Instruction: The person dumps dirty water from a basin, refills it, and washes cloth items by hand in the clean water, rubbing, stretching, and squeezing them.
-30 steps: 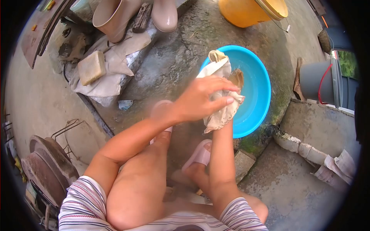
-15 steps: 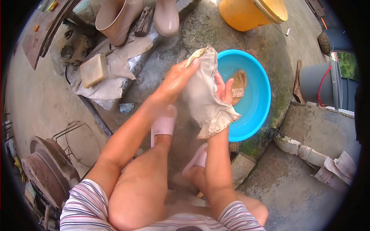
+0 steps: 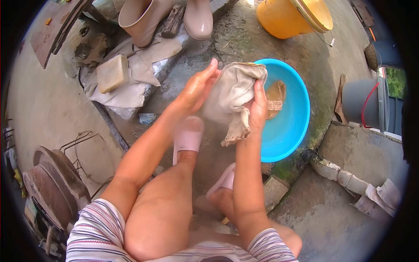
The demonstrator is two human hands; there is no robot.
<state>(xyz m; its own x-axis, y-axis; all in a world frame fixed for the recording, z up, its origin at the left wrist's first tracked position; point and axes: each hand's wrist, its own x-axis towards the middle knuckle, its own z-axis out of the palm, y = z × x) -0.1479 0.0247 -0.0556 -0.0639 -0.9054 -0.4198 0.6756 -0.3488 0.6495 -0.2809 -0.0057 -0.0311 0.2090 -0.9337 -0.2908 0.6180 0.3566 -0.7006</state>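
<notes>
A crumpled, wet off-white cloth (image 3: 238, 87) hangs between my two hands, left of the blue basin. My right hand (image 3: 259, 105) holds it from the right side, thumb over its edge and the other fingers partly hidden. At the cloth's left edge is my left hand (image 3: 198, 87), fingers stretched out and pointing up, with no visible grip on the cloth. The blue basin (image 3: 301, 96) holds water, and a brown piece of cloth (image 3: 276, 99) lies in it.
A pale block (image 3: 112, 74) rests on grey-beige cloth (image 3: 150, 52) at upper left, below beige boots (image 3: 198, 19). A yellow bucket (image 3: 279, 19) stands at the top, a grey bucket (image 3: 358, 100) at the right. Round metal pans (image 3: 50, 187) are at lower left.
My left hand has let go of the cloth's upper edge and opened. My right hand has closed on the cloth's right side, and the cloth has bunched up. The view has shifted slightly.
</notes>
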